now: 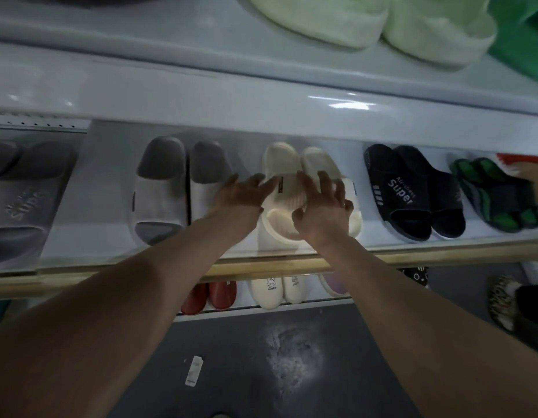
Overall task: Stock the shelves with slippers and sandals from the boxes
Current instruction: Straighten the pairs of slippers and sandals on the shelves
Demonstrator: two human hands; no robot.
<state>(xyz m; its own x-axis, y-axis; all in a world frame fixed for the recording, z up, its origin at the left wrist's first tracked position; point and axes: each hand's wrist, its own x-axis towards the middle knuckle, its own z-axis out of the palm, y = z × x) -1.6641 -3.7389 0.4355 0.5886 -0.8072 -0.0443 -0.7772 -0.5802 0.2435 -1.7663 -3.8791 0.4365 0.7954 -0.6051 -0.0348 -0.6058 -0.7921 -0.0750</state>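
Observation:
A pair of cream slide slippers [284, 164] lies side by side on the white middle shelf [111, 176], toes toward the back. My left hand [242, 194] hovers over the left slipper's strap with fingers spread and relaxed. My right hand [323, 206] sits over the right slipper, fingers loosely bent and spread, fingertips near its strap. Neither hand clearly grips a slipper; whether they touch is unclear.
Grey-and-white slides [162, 191] lie left of the cream pair, black "Super" slides [412, 191] and green-black sandals [496, 194] right. Pale green fuzzy slippers [367, 22] sit on the upper shelf. Red [210, 297] and white slippers [276, 291] fill the lower shelf above a dark floor.

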